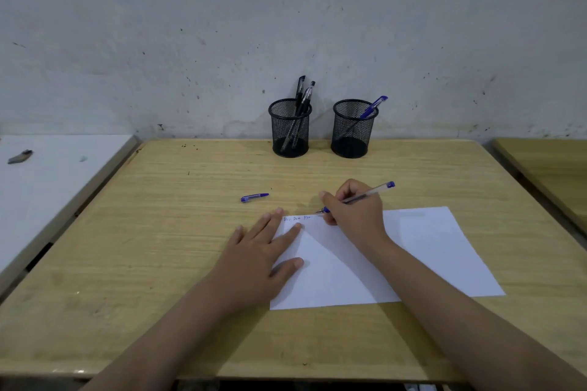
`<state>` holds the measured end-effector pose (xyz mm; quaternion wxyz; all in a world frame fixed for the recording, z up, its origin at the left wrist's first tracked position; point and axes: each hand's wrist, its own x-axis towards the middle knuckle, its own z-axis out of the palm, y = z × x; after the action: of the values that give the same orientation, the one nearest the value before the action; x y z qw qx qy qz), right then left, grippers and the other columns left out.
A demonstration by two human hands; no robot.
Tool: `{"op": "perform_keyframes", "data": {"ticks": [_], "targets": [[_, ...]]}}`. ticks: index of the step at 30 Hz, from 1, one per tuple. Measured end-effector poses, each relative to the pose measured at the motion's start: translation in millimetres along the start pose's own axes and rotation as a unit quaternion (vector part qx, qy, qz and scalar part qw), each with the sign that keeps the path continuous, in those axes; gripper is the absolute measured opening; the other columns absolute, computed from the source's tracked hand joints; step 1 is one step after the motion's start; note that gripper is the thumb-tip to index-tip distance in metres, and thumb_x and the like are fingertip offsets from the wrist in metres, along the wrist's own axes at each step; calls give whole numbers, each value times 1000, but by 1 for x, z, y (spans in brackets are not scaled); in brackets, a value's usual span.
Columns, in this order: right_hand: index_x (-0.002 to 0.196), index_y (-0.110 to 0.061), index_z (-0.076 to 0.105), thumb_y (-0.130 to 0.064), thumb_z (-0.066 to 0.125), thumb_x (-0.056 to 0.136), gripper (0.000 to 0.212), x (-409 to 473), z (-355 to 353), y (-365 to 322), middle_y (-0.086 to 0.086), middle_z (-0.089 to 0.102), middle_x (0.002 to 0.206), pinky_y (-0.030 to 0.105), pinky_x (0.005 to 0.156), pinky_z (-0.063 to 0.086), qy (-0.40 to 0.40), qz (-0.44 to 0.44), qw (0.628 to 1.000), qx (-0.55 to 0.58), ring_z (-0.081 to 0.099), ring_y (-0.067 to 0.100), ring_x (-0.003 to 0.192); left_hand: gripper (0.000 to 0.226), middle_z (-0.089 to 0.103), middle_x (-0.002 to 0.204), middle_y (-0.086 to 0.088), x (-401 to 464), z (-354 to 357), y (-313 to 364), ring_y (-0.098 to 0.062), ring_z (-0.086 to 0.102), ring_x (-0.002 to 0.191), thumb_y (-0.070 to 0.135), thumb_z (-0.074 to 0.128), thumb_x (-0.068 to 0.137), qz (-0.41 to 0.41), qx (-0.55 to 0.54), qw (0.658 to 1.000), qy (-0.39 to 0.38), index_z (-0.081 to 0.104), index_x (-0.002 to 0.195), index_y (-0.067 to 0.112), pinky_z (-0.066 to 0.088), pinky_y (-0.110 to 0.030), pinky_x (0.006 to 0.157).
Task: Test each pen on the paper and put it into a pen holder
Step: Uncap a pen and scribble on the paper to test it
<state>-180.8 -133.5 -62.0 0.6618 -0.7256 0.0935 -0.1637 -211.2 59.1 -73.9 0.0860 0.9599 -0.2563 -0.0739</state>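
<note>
A white sheet of paper [422, 251] lies on the wooden desk [158, 247], with small blue scribbles near its top left corner. My right hand [355, 208] grips a clear blue pen [378, 191], its tip resting at the paper's top edge just right of the scribbles. My left hand [266, 251] lies flat, fingers spread, pressing the paper's left edge. A blue pen cap [254, 197] lies on the desk to the left of the pen tip. Two black mesh pen holders stand at the back: the left holder [290, 130] has black pens, the right holder [353, 130] has one blue pen.
A grey wall rises right behind the holders. A white table [47, 184] stands to the left across a narrow gap, and another wooden desk [552, 174] to the right.
</note>
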Motion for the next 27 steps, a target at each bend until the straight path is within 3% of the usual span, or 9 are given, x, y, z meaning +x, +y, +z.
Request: {"op": "perform_keyframes", "data": {"ticks": [7, 20, 27], "targets": [[61, -8, 44, -6, 70, 80, 32, 1, 0, 0, 18, 59, 54, 34, 51, 54, -1, 5, 1000, -12, 63, 17, 44, 72, -18, 154, 14, -12, 2, -2, -5, -15, 141, 73, 7, 76, -23, -12, 999, 22, -1, 143, 46, -6, -51, 113], [63, 5, 41, 8, 60, 77, 23, 0, 1, 1, 22, 53, 55, 29, 42, 47, -17, 9, 1000, 6, 56, 21, 42, 71, -15, 154, 16, -12, 4, 0, -3, -13, 141, 75, 5, 75, -32, -26, 998, 45, 0, 142, 49, -2, -50, 114], [61, 0, 42, 11, 58, 74, 23, 1, 2, 1, 19, 50, 55, 27, 40, 44, -24, 15, 1000, 5, 52, 19, 40, 72, -12, 155, 15, -12, 4, 1, -5, -9, 142, 70, 4, 75, -34, -31, 997, 54, 5, 142, 47, 1, -50, 114]]}}
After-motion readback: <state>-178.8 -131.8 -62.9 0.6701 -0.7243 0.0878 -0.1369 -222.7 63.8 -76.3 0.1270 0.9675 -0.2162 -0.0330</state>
